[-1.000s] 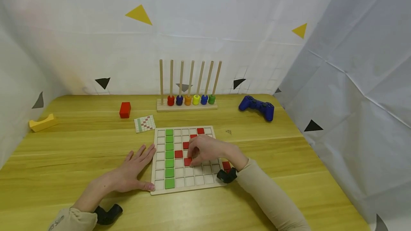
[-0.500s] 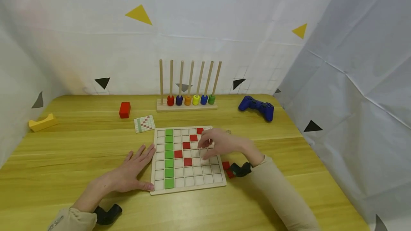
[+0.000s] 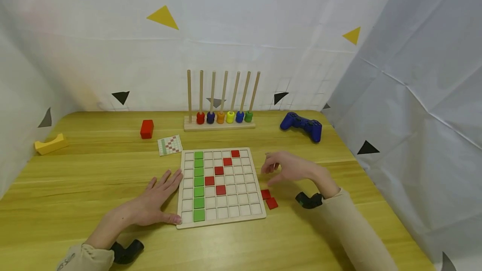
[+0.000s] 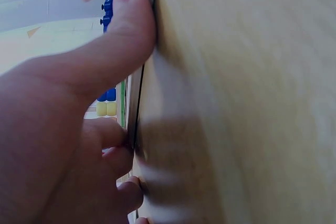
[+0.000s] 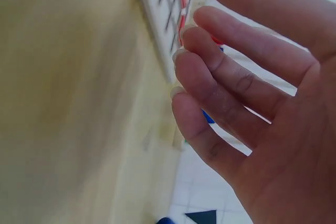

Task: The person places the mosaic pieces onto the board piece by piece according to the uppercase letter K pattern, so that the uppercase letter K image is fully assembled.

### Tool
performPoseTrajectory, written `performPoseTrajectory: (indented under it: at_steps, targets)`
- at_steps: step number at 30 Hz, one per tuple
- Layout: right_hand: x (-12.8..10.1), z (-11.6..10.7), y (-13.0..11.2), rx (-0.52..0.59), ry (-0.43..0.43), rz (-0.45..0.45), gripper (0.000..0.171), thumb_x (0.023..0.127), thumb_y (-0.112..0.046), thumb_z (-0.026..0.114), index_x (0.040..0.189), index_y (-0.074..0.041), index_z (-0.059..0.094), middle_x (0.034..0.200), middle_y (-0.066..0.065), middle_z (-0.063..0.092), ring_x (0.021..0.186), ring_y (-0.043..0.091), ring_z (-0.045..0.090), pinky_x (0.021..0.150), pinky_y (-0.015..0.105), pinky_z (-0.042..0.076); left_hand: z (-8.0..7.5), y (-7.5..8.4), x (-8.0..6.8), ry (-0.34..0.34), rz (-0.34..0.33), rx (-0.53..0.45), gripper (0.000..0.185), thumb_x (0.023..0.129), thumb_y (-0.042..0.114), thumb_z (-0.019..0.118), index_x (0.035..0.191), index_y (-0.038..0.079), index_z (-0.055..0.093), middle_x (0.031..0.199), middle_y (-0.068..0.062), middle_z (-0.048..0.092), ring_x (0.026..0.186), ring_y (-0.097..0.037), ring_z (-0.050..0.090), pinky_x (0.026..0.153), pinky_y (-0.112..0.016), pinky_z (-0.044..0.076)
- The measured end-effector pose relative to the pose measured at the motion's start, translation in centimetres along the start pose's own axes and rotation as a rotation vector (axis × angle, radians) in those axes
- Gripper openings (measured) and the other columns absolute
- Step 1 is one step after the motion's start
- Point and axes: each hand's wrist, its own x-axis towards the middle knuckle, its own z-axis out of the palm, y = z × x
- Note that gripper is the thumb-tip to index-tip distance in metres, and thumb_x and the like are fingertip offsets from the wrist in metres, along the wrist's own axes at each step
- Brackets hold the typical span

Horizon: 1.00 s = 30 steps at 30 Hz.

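Note:
A wooden grid board point(image 3: 242, 211) lies on the table. One of its columns is filled with green tiles point(image 3: 199, 191), and several red tiles point(image 3: 219, 170) run diagonally across other cells. My left hand point(image 3: 152, 202) rests against the board's left edge, fingers spread; in the left wrist view its thumb point(image 4: 128, 19) touches the rim. To the right of the board, my right hand point(image 3: 290, 167) hovers above the table with loosely bent fingers and nothing in them. Just below it lie loose red tiles point(image 3: 272, 203), beside the board's right edge.
Behind the board sits a small pattern card point(image 3: 169, 145). Farther back are a red block point(image 3: 147, 129), a peg stand point(image 3: 219, 126) with coloured beads, and a blue game controller point(image 3: 301, 126). A yellow arched block point(image 3: 51, 144) lies far left. White sheeting encloses the table's back and sides.
My right hand has left the red tile in the board's middle and moved right, past the board's edge, uncovering the loose red tiles. My left hand has stayed in place.

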Motion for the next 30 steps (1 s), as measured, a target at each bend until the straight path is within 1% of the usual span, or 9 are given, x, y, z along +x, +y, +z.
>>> performPoseTrajectory:
  at_steps: [2, 6, 12, 20, 27, 30]
  targets:
    - [-0.4, 0.3, 0.5, -0.001, -0.012, 0.015, 0.029, 0.083, -0.023, 0.083, 0.108, -0.01, 0.074, 0.101, 0.005, 0.066, 0.091, 0.021, 0.063, 0.083, 0.039, 0.055, 0.0, 0.0, 0.0, 0.001, 0.002, -0.001, 0.116, 0.08, 0.057, 0.074, 0.159, -0.001, 0.012, 0.167, -0.021, 0.004, 0.151, -0.049, -0.004, 0.114, -0.072, -0.003]
    - [-0.9, 1.2, 1.2, 0.009, -0.03, 0.016, 0.031, 0.084, -0.028, 0.083, 0.109, -0.013, 0.074, 0.104, 0.0, 0.067, 0.094, 0.017, 0.063, 0.085, 0.036, 0.055, -0.1, 0.0, -0.1, 0.003, 0.005, 0.0, 0.116, 0.08, 0.057, 0.074, 0.159, -0.002, 0.012, 0.167, -0.022, 0.004, 0.151, -0.05, -0.004, 0.114, -0.072, -0.003]
    - [-0.9, 2.3, 1.8, 0.045, -0.034, 0.036, 0.028, 0.083, -0.03, 0.083, 0.107, -0.018, 0.074, 0.102, -0.004, 0.067, 0.091, 0.012, 0.063, 0.082, 0.028, 0.055, -0.1, 0.0, 0.0, 0.0, 0.005, 0.01, 0.116, 0.08, 0.058, 0.074, 0.159, -0.001, 0.012, 0.167, -0.021, 0.004, 0.151, -0.049, -0.004, 0.114, -0.072, -0.002]
    - [-0.9, 2.5, 1.7, 0.052, -0.035, 0.04, 0.028, 0.082, -0.032, 0.084, 0.105, -0.019, 0.074, 0.099, -0.003, 0.066, 0.088, 0.013, 0.062, 0.079, 0.029, 0.054, 0.0, 0.0, 0.0, -0.002, 0.002, 0.006, 0.116, 0.081, 0.057, 0.074, 0.159, -0.001, 0.011, 0.167, -0.021, 0.004, 0.151, -0.049, -0.005, 0.114, -0.072, -0.003]
    - [-0.7, 2.7, 1.4, 0.04, -0.041, 0.064, 0.029, 0.081, -0.034, 0.084, 0.105, -0.021, 0.073, 0.1, -0.005, 0.065, 0.088, 0.015, 0.061, 0.079, 0.029, 0.053, 0.1, 0.0, 0.0, -0.001, -0.006, -0.001, 0.116, 0.08, 0.056, 0.075, 0.159, -0.001, 0.012, 0.167, -0.02, 0.003, 0.151, -0.048, -0.005, 0.114, -0.072, -0.003]
    - [-0.7, 2.7, 1.3, 0.04, -0.044, 0.067, 0.028, 0.082, -0.031, 0.084, 0.105, -0.02, 0.073, 0.1, -0.004, 0.065, 0.089, 0.016, 0.062, 0.08, 0.03, 0.054, 0.1, 0.0, 0.0, 0.001, -0.003, 0.002, 0.116, 0.08, 0.057, 0.074, 0.159, -0.001, 0.012, 0.167, -0.02, 0.004, 0.151, -0.048, -0.005, 0.114, -0.072, -0.003]
